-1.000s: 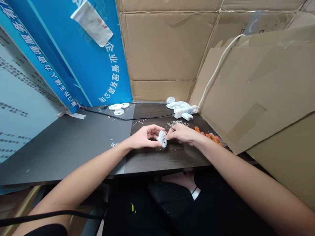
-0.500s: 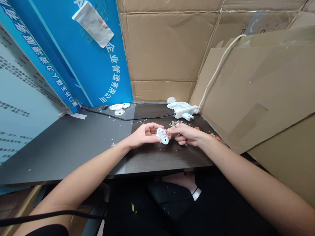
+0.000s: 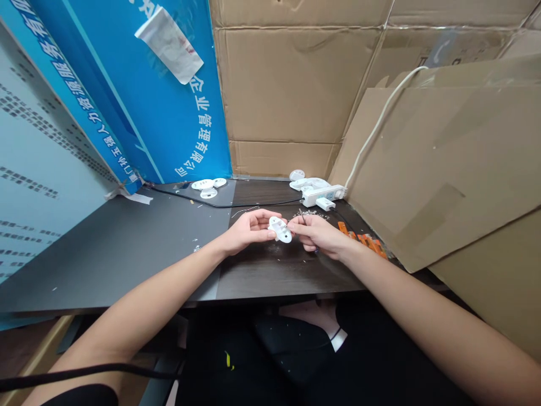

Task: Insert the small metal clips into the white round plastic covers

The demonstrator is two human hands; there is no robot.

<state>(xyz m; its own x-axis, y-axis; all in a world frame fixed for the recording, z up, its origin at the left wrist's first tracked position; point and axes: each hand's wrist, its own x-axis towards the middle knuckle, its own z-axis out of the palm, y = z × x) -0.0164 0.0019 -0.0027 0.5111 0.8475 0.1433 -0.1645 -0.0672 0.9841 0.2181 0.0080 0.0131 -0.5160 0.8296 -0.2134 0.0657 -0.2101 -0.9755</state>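
Observation:
A small white oval plastic part [image 3: 280,230] with recesses and dark holes is held above the dark tabletop, tilted. My left hand [image 3: 248,232] grips its left side between thumb and fingers. Close to the part's right edge, my right hand [image 3: 315,232] is pinched, its fingertips near or touching the part. A thin dark item sticks up at those fingers; what it is I cannot make out. Behind my right hand lies a scatter of small metal pieces [image 3: 313,213].
White plastic parts lie at the back left [image 3: 208,185] and beside a white power strip [image 3: 322,194]. A black cable [image 3: 249,204] crosses the table [image 3: 169,248]. Several orange items [image 3: 369,243] are right of my right forearm. Cardboard [image 3: 443,169] leans at the right.
The view has shifted slightly, showing more of the orange items. The white part has tilted a little in my left hand. The thin dark item now shows above my right fingers.

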